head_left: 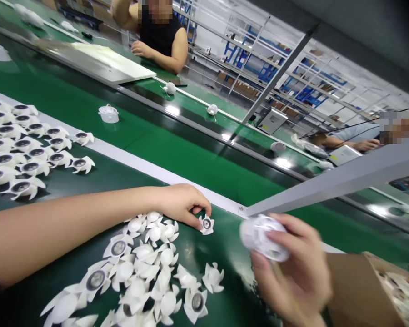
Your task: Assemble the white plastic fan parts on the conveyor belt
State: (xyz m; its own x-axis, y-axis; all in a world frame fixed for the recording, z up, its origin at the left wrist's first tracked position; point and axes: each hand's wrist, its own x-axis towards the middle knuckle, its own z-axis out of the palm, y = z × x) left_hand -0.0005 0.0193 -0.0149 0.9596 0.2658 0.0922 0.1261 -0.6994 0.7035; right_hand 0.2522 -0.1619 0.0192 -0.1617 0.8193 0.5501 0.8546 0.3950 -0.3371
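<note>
My left hand (179, 203) reaches across the green table, thumb and forefinger pinching the edge of a small white fan blade (207, 224) whose grey hub faces up. In my right hand (298, 261) is a round white fan motor housing (264, 238), slightly blurred and tilted, raised above the table. A thin pale wire seems to run down from it along my palm. Below my left forearm lies a loose pile of white fan blades (146, 272), some hub up and others turned over.
Rows of fan blades (23, 145) stand hub up at the left. A green conveyor (146, 141) carries a white housing (108, 113) beyond a pale rail. A grey post (327, 181) slants behind my right hand, near a cardboard box (354, 286) of white parts. Two people sit across the line.
</note>
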